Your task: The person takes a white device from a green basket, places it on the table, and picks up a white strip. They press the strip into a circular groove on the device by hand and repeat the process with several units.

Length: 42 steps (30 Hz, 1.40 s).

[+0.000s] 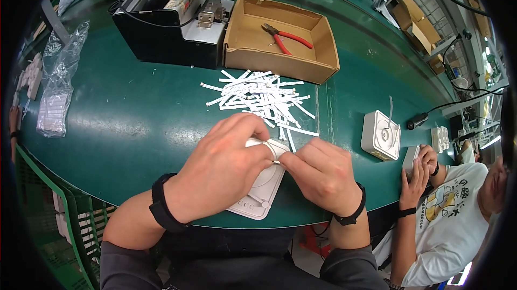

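A white plastic housing [251, 209], with a round ring and small round buttons on its face, lies at the table's near edge in front of me. My left hand [218, 163] rests over its left side with curled fingers. From the right, my right hand [323, 175] reaches its upper corner in a pinch. Between the fingertips of both hands shows the short end of a white strip [276, 162] with a dark mark; my fingers hide the rest. Just beyond lies a loose pile of narrow white strips [258, 93].
Behind the pile, an open cardboard box [280, 69] holds red-handled cutters [285, 36]. A black and grey machine [161, 34] stands left of it. A clear plastic bag [56, 85] lies far left, a green crate [70, 220] below. To the right, another housing [381, 135] stands near a co-worker [452, 214].
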### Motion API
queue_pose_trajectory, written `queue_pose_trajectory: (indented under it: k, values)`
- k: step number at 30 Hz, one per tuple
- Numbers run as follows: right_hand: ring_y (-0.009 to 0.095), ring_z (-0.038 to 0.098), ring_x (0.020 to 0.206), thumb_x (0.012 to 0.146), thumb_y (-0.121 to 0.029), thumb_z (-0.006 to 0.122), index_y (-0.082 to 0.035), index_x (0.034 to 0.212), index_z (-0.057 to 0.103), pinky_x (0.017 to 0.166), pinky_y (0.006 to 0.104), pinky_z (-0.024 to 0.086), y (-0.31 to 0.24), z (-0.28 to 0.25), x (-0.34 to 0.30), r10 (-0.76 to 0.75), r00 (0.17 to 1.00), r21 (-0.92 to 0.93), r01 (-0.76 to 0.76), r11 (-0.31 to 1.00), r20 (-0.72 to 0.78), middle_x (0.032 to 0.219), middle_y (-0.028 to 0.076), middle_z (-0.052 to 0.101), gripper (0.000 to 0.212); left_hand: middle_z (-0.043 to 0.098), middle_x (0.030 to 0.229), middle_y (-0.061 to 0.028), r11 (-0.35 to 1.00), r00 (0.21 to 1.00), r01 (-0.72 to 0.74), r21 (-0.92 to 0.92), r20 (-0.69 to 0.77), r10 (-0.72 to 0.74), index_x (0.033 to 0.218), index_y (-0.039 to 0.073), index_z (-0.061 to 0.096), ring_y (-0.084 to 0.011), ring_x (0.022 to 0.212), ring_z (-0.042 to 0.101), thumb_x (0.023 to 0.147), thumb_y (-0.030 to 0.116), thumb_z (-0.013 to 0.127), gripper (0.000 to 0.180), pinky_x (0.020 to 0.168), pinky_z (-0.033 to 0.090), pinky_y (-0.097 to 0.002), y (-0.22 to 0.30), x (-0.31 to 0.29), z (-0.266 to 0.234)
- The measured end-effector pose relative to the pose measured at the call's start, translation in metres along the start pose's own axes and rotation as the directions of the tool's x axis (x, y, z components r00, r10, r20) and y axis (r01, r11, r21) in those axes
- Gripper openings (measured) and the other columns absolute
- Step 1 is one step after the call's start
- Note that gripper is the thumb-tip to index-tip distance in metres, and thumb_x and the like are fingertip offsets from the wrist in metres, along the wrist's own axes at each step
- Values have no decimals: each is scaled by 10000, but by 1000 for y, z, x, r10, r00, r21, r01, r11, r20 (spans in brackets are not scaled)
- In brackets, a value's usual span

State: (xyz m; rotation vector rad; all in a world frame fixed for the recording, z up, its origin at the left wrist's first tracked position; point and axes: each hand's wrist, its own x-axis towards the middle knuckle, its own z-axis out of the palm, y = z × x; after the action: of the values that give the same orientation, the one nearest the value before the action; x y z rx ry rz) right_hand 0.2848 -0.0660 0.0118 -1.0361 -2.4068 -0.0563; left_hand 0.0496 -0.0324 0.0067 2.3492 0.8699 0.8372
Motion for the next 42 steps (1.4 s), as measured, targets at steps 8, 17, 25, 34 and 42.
queue_pose_trajectory:
  k: [8, 17, 25, 34, 42]
  values:
    - [245, 603, 672, 844, -20, 795, -49, 997, 746, 563, 376, 476, 2, 7, -2, 160, 985, 252, -169, 953, 58, 772, 54, 573, 164, 638, 1118, -98, 974, 993, 111, -199, 68, -99, 975, 41, 752, -307, 1132, 645, 880, 41, 788, 102, 971, 531, -409, -7, 1, -1]
    - [267, 615, 687, 884, -19, 780, -30, 1003, 752, 606, 380, 491, 9, 9, -2, 155, 979, 451, -200, 870, 134, 809, 82, 620, 123, 629, 1126, -109, 966, 987, 92, -242, 147, -58, 995, 36, 745, -307, 1148, 626, 928, 62, 761, 73, 988, 516, -407, -15, 2, 0]
    - [255, 614, 703, 889, -4, 775, -17, 1021, 756, 606, 373, 477, 7, 11, -1, 172, 974, 506, -224, 833, 147, 818, 90, 626, 133, 626, 1121, -105, 936, 975, 158, -314, 197, -99, 975, 29, 745, -296, 1143, 618, 932, 59, 763, 56, 982, 512, -399, -18, 2, 0]
    - [256, 609, 702, 891, -3, 779, -14, 1033, 758, 603, 374, 473, 11, 12, -1, 142, 979, 514, -199, 834, 149, 818, 86, 624, 145, 620, 1098, -96, 942, 972, 158, -297, 213, -95, 957, 25, 743, -275, 1092, 614, 920, 38, 758, 42, 951, 513, -380, -16, 6, -1]
    - [255, 620, 725, 884, -4, 784, -12, 1042, 759, 626, 366, 487, 9, 10, -1, 176, 970, 481, -238, 844, 170, 839, 91, 637, 160, 646, 1088, -89, 932, 976, 182, -313, 172, -133, 976, 23, 761, -253, 1049, 639, 919, 78, 765, 79, 917, 530, -368, -19, 5, -2]
